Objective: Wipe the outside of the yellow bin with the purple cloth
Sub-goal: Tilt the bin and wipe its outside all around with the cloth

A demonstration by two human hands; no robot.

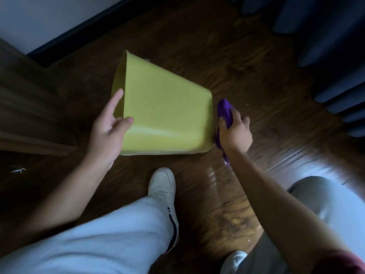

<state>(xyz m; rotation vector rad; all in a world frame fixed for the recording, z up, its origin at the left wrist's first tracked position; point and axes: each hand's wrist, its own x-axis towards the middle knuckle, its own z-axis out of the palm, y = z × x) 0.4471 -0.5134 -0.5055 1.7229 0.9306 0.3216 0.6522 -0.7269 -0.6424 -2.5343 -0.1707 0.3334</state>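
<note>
The yellow bin (164,109) lies tipped on its side on the dark wood floor, rim to the left and base to the right. My left hand (108,127) holds the rim, thumb on the outer wall and fingers reaching inside the opening. My right hand (235,131) grips the bunched purple cloth (225,109) and presses it against the bin's base end at the right. A strip of cloth hangs below my wrist.
My white shoe (163,186) and pale trouser leg sit just in front of the bin. A wooden furniture side (29,107) stands at the left, dark blue curtain folds (325,46) at the upper right. A small white scrap (18,171) lies on the floor at left.
</note>
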